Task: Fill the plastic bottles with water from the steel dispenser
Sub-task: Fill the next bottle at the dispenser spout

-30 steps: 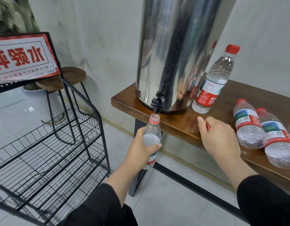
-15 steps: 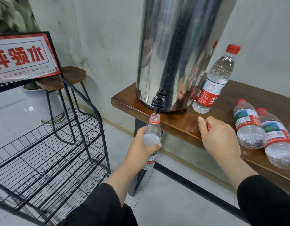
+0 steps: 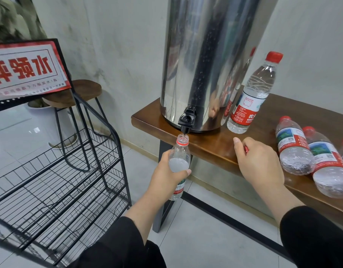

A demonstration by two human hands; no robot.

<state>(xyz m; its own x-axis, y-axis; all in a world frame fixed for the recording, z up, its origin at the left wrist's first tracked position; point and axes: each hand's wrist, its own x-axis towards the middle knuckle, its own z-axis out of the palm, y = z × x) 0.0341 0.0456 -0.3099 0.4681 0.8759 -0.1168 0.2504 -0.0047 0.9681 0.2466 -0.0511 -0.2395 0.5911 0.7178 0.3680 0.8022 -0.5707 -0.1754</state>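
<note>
A tall steel dispenser (image 3: 203, 60) stands on the left end of a wooden table (image 3: 215, 146), and its black tap (image 3: 187, 120) juts over the table's edge. My left hand (image 3: 164, 180) grips an uncapped plastic bottle (image 3: 179, 155) upright, with its mouth directly under the tap. The bottle holds water up to its shoulder. My right hand (image 3: 259, 163) rests on the table's front edge with fingers curled around a small red thing, apparently the bottle's cap (image 3: 246, 149).
A capped bottle (image 3: 251, 97) stands upright beside the dispenser. Two capped bottles (image 3: 294, 149) (image 3: 329, 165) lie on their sides at the table's right. A black wire rack (image 3: 56, 180) with a red-and-white sign (image 3: 25, 68) stands left, a wooden stool (image 3: 78, 95) behind it.
</note>
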